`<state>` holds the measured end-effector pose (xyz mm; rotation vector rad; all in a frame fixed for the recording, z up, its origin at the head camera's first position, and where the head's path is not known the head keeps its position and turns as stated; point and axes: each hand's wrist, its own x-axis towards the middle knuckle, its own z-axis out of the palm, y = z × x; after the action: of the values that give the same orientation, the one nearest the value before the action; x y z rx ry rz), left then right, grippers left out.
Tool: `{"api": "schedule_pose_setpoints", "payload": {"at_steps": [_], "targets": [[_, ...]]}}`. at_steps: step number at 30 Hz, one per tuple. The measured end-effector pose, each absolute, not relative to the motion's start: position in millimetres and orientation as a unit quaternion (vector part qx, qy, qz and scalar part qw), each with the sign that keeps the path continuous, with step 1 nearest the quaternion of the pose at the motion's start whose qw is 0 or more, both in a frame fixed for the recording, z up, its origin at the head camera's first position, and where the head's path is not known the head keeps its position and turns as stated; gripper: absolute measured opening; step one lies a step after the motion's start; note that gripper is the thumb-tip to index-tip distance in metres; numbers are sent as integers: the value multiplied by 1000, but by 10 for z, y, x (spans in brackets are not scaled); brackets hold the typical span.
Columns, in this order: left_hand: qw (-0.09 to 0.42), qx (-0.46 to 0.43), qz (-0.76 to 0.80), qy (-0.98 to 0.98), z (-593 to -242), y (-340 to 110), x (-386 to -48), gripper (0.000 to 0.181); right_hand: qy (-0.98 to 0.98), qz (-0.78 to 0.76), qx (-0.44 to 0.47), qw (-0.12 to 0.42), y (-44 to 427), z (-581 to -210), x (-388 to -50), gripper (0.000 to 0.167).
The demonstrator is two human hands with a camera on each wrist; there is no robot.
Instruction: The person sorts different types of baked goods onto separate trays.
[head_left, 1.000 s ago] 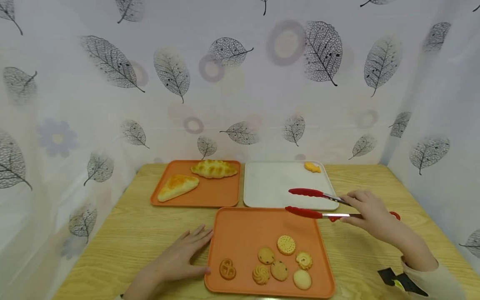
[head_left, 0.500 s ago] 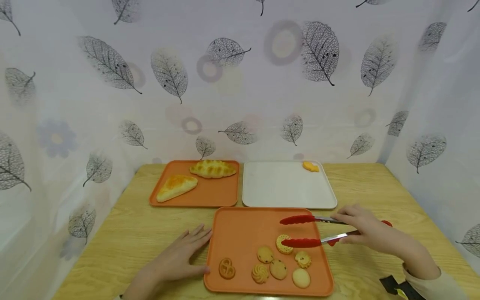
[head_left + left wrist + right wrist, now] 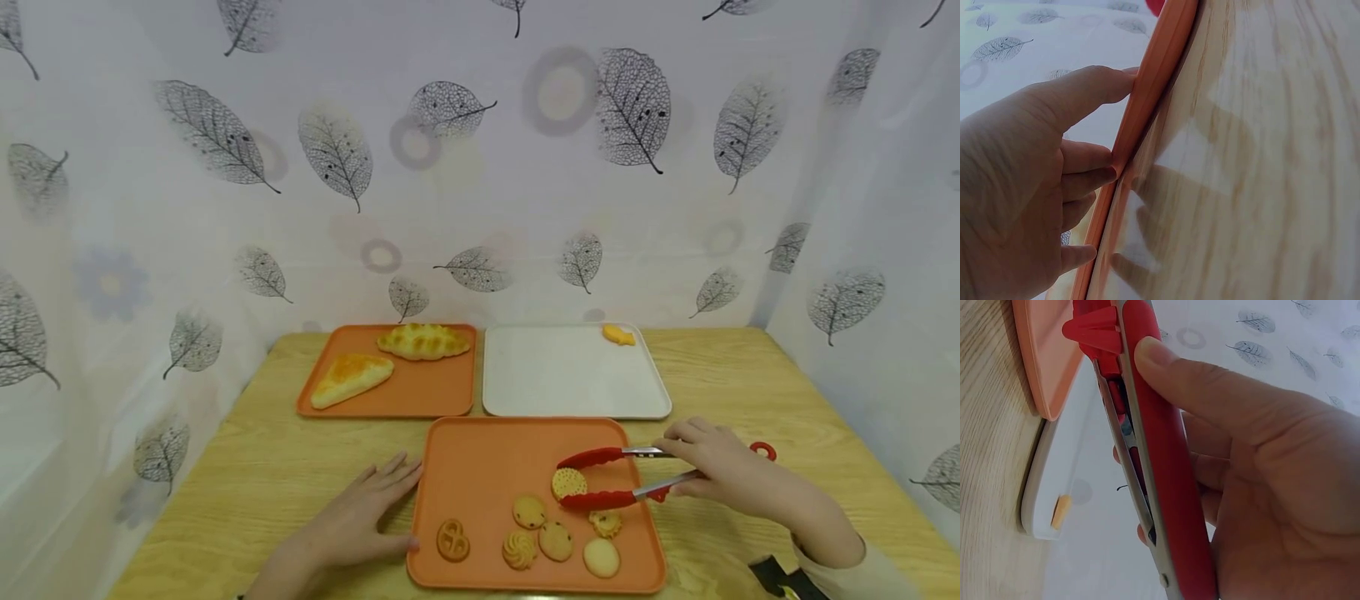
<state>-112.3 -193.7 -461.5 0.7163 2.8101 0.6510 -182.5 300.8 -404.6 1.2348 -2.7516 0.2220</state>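
My right hand (image 3: 722, 465) grips red-tipped metal tongs (image 3: 1169, 469). In the head view the two red tips lie either side of a round dotted biscuit (image 3: 569, 484) on the near orange tray (image 3: 480, 458); whether they touch it I cannot tell. Below it on that tray lie a pretzel-shaped cookie (image 3: 453, 540), a swirled cookie (image 3: 520, 550), a plain round cookie (image 3: 602, 557) and several others. One tip partly covers a ring-like cookie (image 3: 606, 524). My left hand (image 3: 352, 521) has its fingers extended, and its fingertips touch the tray's left edge, as the left wrist view (image 3: 1029, 169) shows too.
Behind on the left, a second orange tray (image 3: 442, 396) bears a triangular pastry (image 3: 351, 381) and a braided bread (image 3: 423, 342). Beside it a white tray (image 3: 570, 375) holds a small orange fish-shaped piece (image 3: 618, 335). A leaf-patterned curtain (image 3: 480, 167) surrounds the wooden table (image 3: 247, 450).
My right hand has brought the tongs from above the white tray's front edge down and toward me, their tips now around the dotted biscuit. The left hand has stayed at the tray edge.
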Motion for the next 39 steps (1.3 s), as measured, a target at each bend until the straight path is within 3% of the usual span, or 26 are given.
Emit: {"api": "schedule_pose_setpoints", "payload": {"at_steps": [9, 20, 31, 39], "targets": [[76, 242, 216, 943, -4610, -1946, -1117, 91, -918, 72, 383, 79, 3026, -4008, -1834, 49], [81, 242, 220, 941, -4611, -1942, -1121, 91, -906, 59, 357, 217, 3203, -4000, -1947, 52], [71, 246, 212, 943, -4612, -1940, -1113, 91, -929, 42, 249, 269, 3347, -4056, -2030, 56], [65, 246, 213, 943, -4607, -1941, -1114, 91, -936, 38, 200, 287, 3362, -4197, -2124, 106]]}}
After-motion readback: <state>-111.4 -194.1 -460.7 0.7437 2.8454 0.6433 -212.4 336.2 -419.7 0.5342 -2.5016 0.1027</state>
